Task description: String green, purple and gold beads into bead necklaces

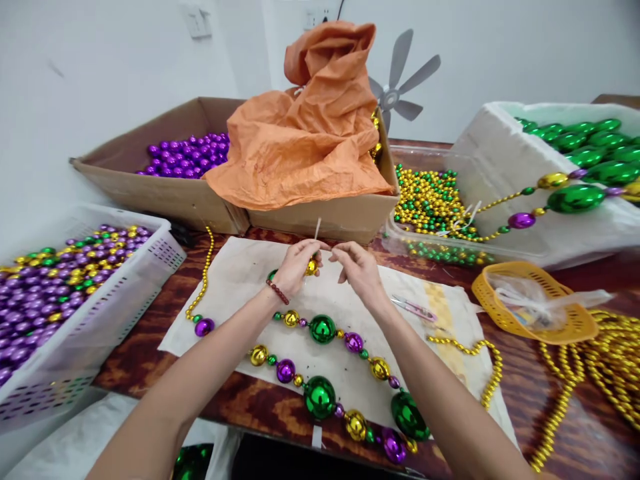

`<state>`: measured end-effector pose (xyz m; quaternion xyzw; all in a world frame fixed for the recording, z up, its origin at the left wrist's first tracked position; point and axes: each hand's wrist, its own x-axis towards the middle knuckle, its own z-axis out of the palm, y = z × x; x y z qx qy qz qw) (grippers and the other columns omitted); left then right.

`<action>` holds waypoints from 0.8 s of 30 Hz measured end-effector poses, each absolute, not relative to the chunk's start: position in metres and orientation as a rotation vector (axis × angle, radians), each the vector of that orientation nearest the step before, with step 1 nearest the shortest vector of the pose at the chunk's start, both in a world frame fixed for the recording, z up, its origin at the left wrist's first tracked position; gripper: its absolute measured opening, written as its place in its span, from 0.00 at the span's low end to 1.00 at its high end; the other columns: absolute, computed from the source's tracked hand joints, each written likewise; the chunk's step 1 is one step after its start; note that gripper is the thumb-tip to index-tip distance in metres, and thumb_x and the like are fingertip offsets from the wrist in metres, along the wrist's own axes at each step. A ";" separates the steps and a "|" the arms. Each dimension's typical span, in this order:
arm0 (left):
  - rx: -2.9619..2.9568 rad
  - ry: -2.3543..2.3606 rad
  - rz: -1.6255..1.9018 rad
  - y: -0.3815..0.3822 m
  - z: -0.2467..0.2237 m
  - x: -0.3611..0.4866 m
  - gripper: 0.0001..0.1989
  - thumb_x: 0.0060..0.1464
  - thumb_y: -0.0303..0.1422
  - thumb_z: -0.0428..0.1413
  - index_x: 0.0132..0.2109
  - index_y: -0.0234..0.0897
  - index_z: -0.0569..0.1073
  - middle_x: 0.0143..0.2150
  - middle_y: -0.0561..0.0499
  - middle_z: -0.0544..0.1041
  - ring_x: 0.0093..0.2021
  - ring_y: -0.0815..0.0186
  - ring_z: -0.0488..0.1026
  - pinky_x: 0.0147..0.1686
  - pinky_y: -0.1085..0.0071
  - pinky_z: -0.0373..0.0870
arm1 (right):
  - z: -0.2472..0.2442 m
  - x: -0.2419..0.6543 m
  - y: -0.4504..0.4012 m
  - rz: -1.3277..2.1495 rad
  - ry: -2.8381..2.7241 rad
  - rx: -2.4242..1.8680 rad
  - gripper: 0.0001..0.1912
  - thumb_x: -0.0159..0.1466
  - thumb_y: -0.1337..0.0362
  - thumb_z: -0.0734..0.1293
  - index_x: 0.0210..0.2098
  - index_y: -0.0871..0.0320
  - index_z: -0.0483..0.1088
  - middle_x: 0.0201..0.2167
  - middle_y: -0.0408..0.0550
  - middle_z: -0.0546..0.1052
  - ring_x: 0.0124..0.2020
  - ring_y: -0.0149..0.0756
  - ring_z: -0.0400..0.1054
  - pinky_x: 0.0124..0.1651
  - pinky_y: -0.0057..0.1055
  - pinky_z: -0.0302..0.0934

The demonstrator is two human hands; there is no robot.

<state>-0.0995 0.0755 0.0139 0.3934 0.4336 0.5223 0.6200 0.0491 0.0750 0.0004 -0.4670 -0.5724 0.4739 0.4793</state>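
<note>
My left hand (296,268), a beaded bracelet on its wrist, is closed in a pinch around part of a bead strand. A shiny gold bead (311,267) shows under its fingers, and a thin white end (318,229) sticks up above them. Close by, my right hand (357,267) pinches with thumb and forefinger, its tips almost meeting the left ones; what lies between them is too small to make out. Below both hands, a garland of green, gold and purple balls (323,329) loops over a white cloth (230,280). Tweezers or small snips (415,309) lie right of my right wrist.
Purple balls fill a cardboard box (310,217) partly covered by an orange sack (310,147). At left stands a white basket (160,243) of mixed beads. On the right are a clear bin (515,250), a foam box (493,143), a yellow basket (545,330) and gold bead strings (617,360).
</note>
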 end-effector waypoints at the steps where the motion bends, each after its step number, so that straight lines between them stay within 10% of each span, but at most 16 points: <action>1: 1.041 1.021 1.117 0.075 0.015 -0.099 0.08 0.56 0.34 0.58 0.33 0.34 0.78 0.22 0.55 0.68 0.21 0.72 0.66 0.18 0.78 0.63 | 0.004 0.053 0.079 1.163 -1.396 -1.124 0.18 0.58 0.49 0.68 0.37 0.57 0.71 0.27 0.40 0.77 0.15 0.25 0.63 0.15 0.23 0.57; 24: 1.783 0.991 0.610 0.096 0.068 -0.147 0.10 0.55 0.33 0.59 0.31 0.33 0.81 0.24 0.49 0.75 0.23 0.70 0.69 0.21 0.77 0.63 | 0.035 0.064 0.099 1.341 -1.196 -0.907 0.23 0.63 0.40 0.65 0.39 0.51 0.55 0.29 0.40 0.77 0.28 0.33 0.78 0.24 0.21 0.62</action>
